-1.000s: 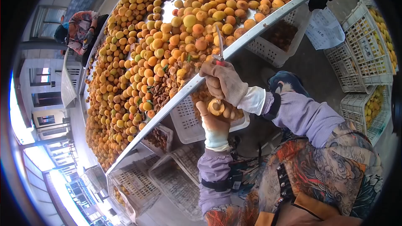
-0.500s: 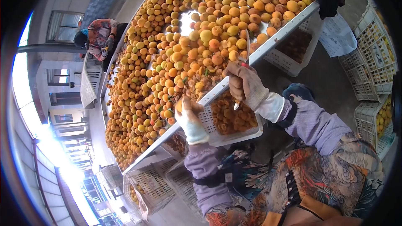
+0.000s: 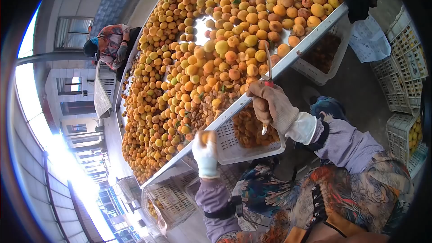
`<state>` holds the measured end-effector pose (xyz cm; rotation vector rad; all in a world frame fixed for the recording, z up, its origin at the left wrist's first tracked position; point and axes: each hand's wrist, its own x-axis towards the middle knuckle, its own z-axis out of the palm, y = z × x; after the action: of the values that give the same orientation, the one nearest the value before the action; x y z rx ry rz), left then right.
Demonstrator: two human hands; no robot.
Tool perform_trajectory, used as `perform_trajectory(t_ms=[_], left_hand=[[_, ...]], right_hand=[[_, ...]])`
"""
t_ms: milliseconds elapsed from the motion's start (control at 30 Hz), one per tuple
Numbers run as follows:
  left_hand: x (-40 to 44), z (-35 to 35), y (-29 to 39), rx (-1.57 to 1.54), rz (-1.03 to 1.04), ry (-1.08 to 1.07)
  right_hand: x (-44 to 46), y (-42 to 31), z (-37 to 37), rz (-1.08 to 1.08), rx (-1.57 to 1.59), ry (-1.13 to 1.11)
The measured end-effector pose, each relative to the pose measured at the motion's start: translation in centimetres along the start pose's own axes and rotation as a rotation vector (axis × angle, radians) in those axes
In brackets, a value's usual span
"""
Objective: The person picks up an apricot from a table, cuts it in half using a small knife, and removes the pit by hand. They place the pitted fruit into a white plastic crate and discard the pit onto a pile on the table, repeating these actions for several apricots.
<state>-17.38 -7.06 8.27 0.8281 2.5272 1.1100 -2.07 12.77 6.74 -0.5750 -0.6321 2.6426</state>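
My right hand (image 3: pixel 274 108), in a stained glove with a white cuff, is closed around a knife (image 3: pixel 269 60). Its thin blade points up over the table edge, red shows at the handle, and a pale tip sticks out below the fist. My left hand (image 3: pixel 206 150), in a similar glove, is curled closed just off the table's rim, slightly blurred; whatever its fingers hold cannot be made out. Whole apricots (image 3: pixel 193 67) cover the sloping table, with cut pieces (image 3: pixel 204 112) heaped near the rim. Beneath my hands, a white crate (image 3: pixel 252 153) contains orange-brown apricot pieces (image 3: pixel 249 128).
The table's metal rim (image 3: pixel 288 60) runs diagonally before me. Another crate (image 3: pixel 321 76) hangs under it at right. Stacked crates (image 3: pixel 400 72) stand far right, a paper sheet (image 3: pixel 369 40) beside them. More crates (image 3: pixel 173 198) sit lower left. A co-worker (image 3: pixel 110 47) is across the table.
My left hand has drawn back from the fruit pieces to outside the rim, turning into a fist. My right hand still grips the knife, almost unmoved. The whole view has shifted slightly.
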Motion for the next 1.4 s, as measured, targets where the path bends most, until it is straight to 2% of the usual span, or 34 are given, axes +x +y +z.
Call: perform_trajectory(t_ms=[67, 100, 167, 200, 267, 333, 367, 500, 567, 633, 667, 700, 767, 833, 900, 933, 967, 1033, 1167, 1233, 1300, 1333, 1367, 1400], left_hand=[[-1.0, 0.3, -0.6, 0.248, 0.106, -0.070], [-0.7, 0.4, -0.7, 0.250, 0.103, -0.072], [0.9, 0.4, -0.7, 0.012, 0.090, 0.094], [2.5, 0.3, 0.1, -0.008, 0.123, 0.123], [5.8, 0.7, 2.4, 0.033, 0.163, 0.140], [10.5, 1.5, 1.3, 0.141, 0.253, 0.210], [12.5, 2.1, 1.4, 0.107, 0.210, 0.203], [19.2, 4.2, -1.0, 0.494, 0.212, 0.234], [21.0, 5.4, -1.1, 0.497, 0.223, 0.243], [22.3, 5.8, -1.3, 0.735, 0.102, 0.083], [22.4, 6.3, -1.6, 0.677, 0.186, 0.198], [22.7, 6.3, -1.9, 0.677, 0.185, 0.203], [22.5, 6.2, -0.9, 0.608, 0.098, 0.230], [22.2, 6.0, -0.9, 0.630, 0.098, 0.266], [22.1, 5.4, -2.3, 0.462, 0.229, 0.234], [21.3, 5.3, -1.8, 0.312, 0.220, 0.205], [20.4, 5.2, -1.5, 0.312, 0.221, 0.207], [17.9, 4.4, -0.9, -0.370, 0.183, 0.172], [11.6, 1.6, 0.7, -0.907, 0.067, 0.032], [7.6, 0.9, 0.3, -1.050, -0.024, -0.034], [3.8, 1.2, -0.1, -1.264, -0.110, -0.141], [2.1, 1.6, 0.3, -1.259, -0.129, -0.092], [0.6, 2.1, 0.2, -1.343, -0.122, -0.135], [-0.7, 2.6, -0.3, -1.314, -0.116, -0.109]], right_hand=[[-0.2, -0.4, 0.2, 0.065, -0.026, 0.007], [-0.3, -0.6, 0.2, 0.067, -0.024, 0.009], [-0.3, -0.7, 0.2, 0.162, -0.076, 0.004], [-0.2, -0.4, 0.1, 0.164, -0.076, 0.003], [-0.2, 0.4, -0.2, 0.188, -0.019, -0.030], [-0.1, 1.2, -0.2, 0.181, -0.033, -0.039], [-0.1, 1.4, -0.2, 0.178, -0.046, -0.048], [-0.1, 0.7, 0.3, 0.157, -0.140, -0.032], [0.1, 0.5, 0.2, 0.178, -0.109, -0.025], [0.0, 0.6, 0.2, 0.226, -0.037, -0.036], [0.3, 0.8, -0.2, 0.246, -0.033, -0.081], [0.4, 1.0, -0.2, 0.246, -0.034, -0.086], [0.3, 0.8, 0.3, 0.279, -0.022, -0.045], [0.3, 0.9, 0.3, 0.265, -0.070, -0.082], [0.1, 1.0, 0.4, 0.240, -0.124, -0.118], [0.1, 1.3, 0.3, 0.222, -0.061, -0.146], [-0.1, 1.6, 0.3, 0.207, 0.006, -0.171], [-0.3, 1.8, 0.2, 0.185, -0.065, -0.187], [-0.1, 2.7, 0.1, 0.222, -0.182, -0.260], [-0.5, 3.4, 0.3, 0.193, -0.192, -0.305], [-0.5, 3.8, 0.2, 0.348, -0.348, -0.353], [-0.5, 4.3, 0.4, 0.391, -0.355, -0.350], [-0.7, 4.5, 0.3, 0.402, -0.364, -0.347], [-0.9, 4.7, 0.2, 0.412, -0.358, -0.435]])
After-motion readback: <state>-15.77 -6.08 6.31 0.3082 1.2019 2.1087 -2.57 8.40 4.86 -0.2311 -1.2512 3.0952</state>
